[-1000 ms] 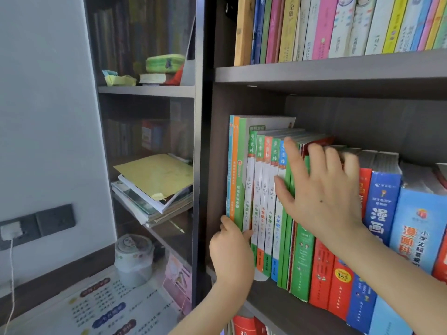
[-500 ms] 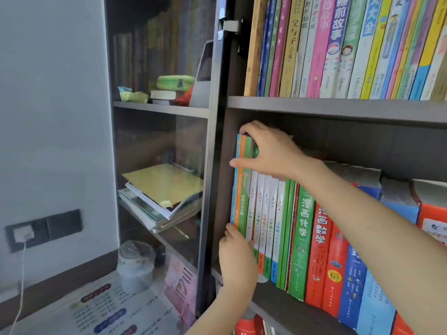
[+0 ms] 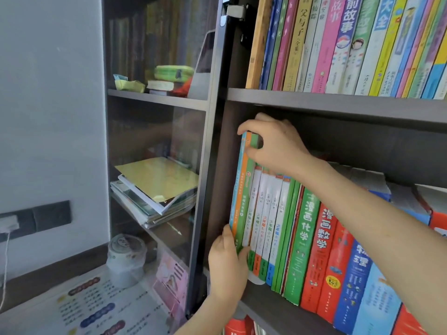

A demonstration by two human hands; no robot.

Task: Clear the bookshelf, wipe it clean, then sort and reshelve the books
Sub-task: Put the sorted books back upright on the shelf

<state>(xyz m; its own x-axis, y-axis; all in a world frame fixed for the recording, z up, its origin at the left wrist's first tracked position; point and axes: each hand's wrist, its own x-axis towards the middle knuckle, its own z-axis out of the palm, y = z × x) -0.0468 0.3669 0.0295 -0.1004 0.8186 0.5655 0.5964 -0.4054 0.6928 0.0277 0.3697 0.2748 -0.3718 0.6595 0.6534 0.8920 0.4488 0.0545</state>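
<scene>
Books [image 3: 242,189] at left end of shelf [image 3: 268,309]: right hand [image 3: 273,145] curled over tops, left hand [image 3: 227,264] gripping spines low, likely steadying bundle for removal.

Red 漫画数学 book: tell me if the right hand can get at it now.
Probably yes: the red 漫画数学 book stands spine-out, mostly uncovered. But the right hand is pinching the thin books at the row's left end and must release first.
</scene>
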